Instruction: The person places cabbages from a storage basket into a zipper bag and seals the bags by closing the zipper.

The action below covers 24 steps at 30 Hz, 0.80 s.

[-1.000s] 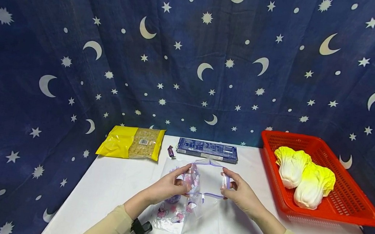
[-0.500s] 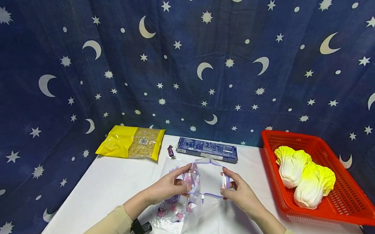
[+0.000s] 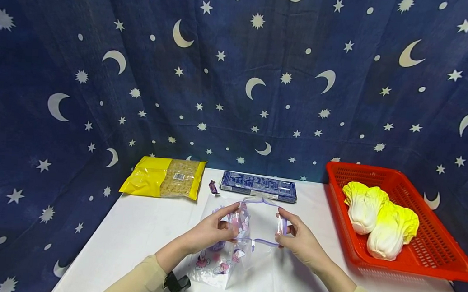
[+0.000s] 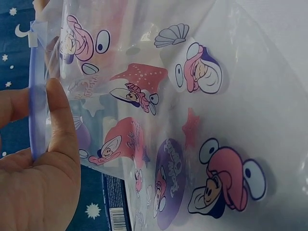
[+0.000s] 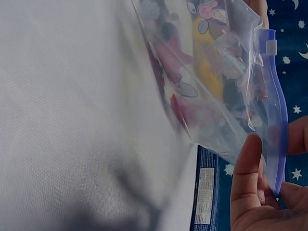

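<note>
Left hand [image 3: 208,231] pinches one side of the bag [image 3: 234,252] between thumb and fingers while my right hand [image 3: 298,236] pinches the other side, and the mouth stretches into a wide frame between them. Thumbs sit on one face of the purple zip [image 5: 282,106], fingers on the other; its white slider [image 4: 33,39] lies between my two grips. To do this well, I think I should hold the zip edge itself rather than the soft film, pull both sides evenly, and leave the slider free of my fingertips. Too hard a tug could flatten the mouth shut. Whether the bag's lower edge rests on the table [image 3: 141,243] I cannot tell.

Printing covers the bag: cartoon faces in shell bonnets, starfish, shells, and a purple oval with white script, too twisted for me to read surely. Beyond the bag lies a blue box [image 3: 258,187] with dense small lettering and a barcode; no brand is legible. Left beyond the bag, a yellow packet [image 3: 164,177] shows a barcode too, and a sweet [image 3: 213,187] lies nearer. Right of the bag, a red basket [image 3: 425,270] holds two unlabelled cabbages [image 3: 388,233]
</note>
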Available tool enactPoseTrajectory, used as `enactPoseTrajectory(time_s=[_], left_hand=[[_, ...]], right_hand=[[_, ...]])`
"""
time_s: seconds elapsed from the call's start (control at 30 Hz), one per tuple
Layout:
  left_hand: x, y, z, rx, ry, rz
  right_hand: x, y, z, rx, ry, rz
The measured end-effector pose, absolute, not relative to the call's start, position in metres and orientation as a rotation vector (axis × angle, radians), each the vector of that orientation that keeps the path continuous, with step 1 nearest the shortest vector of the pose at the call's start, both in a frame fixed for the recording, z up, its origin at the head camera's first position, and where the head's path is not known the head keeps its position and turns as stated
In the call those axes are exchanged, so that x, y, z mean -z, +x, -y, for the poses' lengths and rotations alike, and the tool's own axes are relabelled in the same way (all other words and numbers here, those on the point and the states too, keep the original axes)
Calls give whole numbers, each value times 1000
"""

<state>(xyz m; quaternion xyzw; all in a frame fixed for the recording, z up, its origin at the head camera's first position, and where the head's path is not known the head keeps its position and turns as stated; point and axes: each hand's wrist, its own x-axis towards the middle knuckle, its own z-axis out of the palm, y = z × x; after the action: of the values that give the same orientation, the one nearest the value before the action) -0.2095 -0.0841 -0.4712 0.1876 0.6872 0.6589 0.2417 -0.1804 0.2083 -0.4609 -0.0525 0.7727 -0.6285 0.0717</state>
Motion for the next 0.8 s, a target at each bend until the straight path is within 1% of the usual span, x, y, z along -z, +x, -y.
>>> enactPoseTrajectory(time_s=[0.5, 0.8], left_hand=[[472, -218, 76, -1813, 516, -1915], [471, -220, 75, -1794, 505, -1936]], right_hand=[[471, -205, -212, 1823, -153, -2368], [474, -206, -210, 1867, -171, -2334]])
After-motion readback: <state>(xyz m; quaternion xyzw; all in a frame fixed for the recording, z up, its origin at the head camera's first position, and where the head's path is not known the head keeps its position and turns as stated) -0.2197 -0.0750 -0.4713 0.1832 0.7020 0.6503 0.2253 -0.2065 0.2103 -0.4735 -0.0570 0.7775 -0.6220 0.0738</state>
